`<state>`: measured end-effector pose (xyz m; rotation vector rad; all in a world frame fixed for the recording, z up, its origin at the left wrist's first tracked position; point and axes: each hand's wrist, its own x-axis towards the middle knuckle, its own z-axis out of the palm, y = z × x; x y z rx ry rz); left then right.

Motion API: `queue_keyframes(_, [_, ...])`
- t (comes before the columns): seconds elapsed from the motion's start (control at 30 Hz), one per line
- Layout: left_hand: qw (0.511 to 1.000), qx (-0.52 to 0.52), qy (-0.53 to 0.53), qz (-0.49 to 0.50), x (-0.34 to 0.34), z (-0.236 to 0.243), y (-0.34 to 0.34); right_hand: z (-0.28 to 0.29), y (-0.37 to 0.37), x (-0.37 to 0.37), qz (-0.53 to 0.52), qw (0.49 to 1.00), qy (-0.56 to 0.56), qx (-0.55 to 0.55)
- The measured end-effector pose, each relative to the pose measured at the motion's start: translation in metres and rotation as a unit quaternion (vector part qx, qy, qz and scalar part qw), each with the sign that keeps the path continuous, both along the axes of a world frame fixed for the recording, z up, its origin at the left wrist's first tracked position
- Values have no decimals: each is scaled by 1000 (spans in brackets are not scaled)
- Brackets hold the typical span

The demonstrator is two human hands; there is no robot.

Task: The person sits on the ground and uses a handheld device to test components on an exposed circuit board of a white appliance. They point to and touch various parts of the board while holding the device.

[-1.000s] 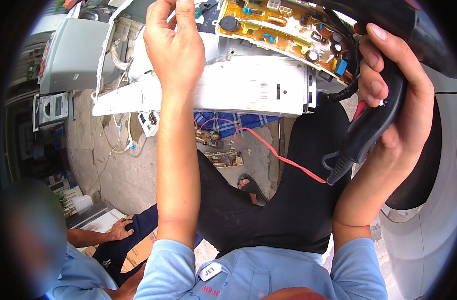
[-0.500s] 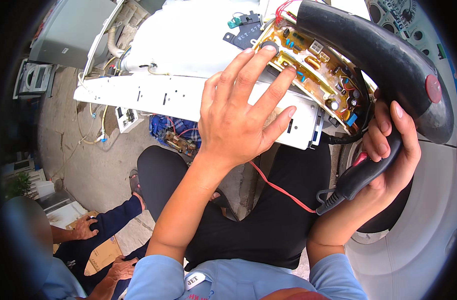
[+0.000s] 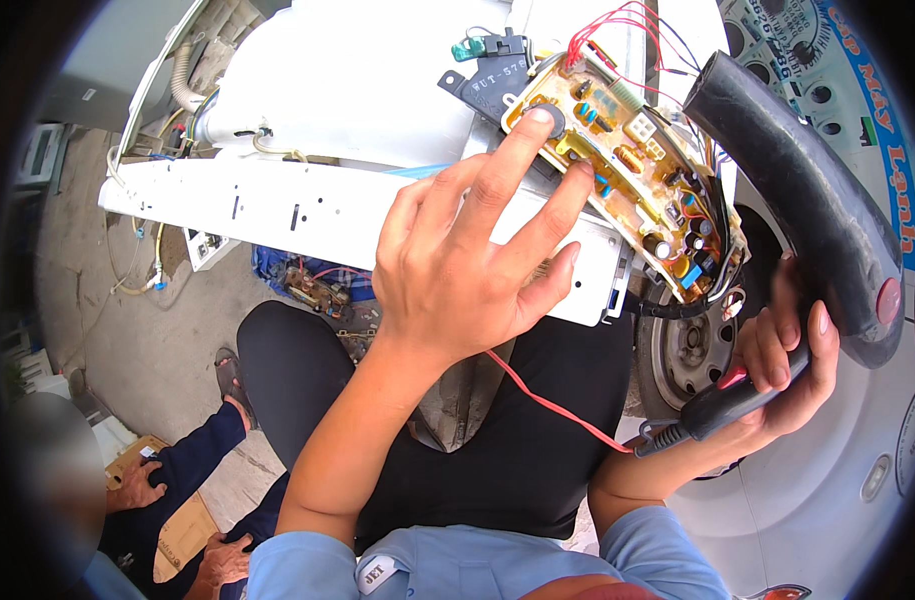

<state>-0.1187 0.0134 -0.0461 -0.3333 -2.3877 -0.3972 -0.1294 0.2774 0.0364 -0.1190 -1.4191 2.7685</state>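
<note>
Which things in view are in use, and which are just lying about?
In use:
black handheld tool, gripped by the right hand
red cord, from its handle
circuit board, under the left hand's fingertips

Apparently lying about:
blue cloth
smaller circuit boards by it
cardboard, lower left

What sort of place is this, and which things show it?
Probably an outdoor repair spot: a circuit board under the left hand, a white machine with its hose showing, and a car wheel close by.
</note>
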Motion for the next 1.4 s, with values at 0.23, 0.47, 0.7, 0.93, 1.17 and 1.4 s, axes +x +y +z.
queue_keyframes(0.23, [1000,6,-27,-3,2,8,0,-7,-34,14,-26,997,-55,54])
queue_keyframes(0.47, [999,1,-38,-14,3,9,0,-18,-32,33,-43,993,-79,79])
queue_keyframes(0.7, [999,-5,-44,-12,2,11,0,-36,-38,50,-51,988,-71,131])
queue_keyframes(0.93, [999,7,-44,-10,1,8,0,-19,-46,43,-77,981,-121,130])
queue_keyframes(1.17, [999,19,-40,-3,1,5,0,-10,-50,26,-101,976,-125,144])
queue_keyframes(1.4, [999,31,-24,-13,1,1,-2,-1,-54,7,-110,972,-119,168])
